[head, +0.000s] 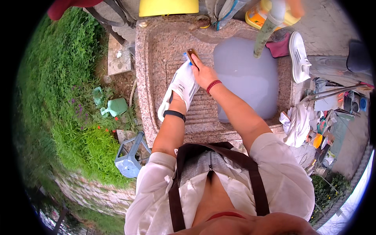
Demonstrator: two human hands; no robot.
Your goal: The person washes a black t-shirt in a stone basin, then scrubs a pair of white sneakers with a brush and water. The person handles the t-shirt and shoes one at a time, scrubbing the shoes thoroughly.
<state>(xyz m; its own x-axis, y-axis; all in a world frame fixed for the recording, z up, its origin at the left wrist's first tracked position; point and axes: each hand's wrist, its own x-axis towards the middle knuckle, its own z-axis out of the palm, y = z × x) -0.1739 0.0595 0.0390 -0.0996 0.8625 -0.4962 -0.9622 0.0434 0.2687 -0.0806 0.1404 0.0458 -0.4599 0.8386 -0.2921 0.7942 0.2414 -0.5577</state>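
A white sneaker with grey stripes (185,80) lies over the ribbed washboard part of a speckled stone sink (142,88). My left hand (175,98) is inside the shoe's opening, its fingers hidden there. In my right hand (204,73) is a brush with a brown back (192,55) and blue bristles, held at the shoe's toe. Cloudy greyish water (248,82) fills the basin right of the washboard. A second white sneaker (299,57) rests on the sink's right edge, beside a dark red cloth (279,47).
A pipe (264,32) hangs over the basin. Behind the sink are a yellow basin (169,7) and a yellow jug (252,16). A grey-blue plastic stool (129,164) stands at the lower left. White cloth (296,124) hangs near the right front corner.
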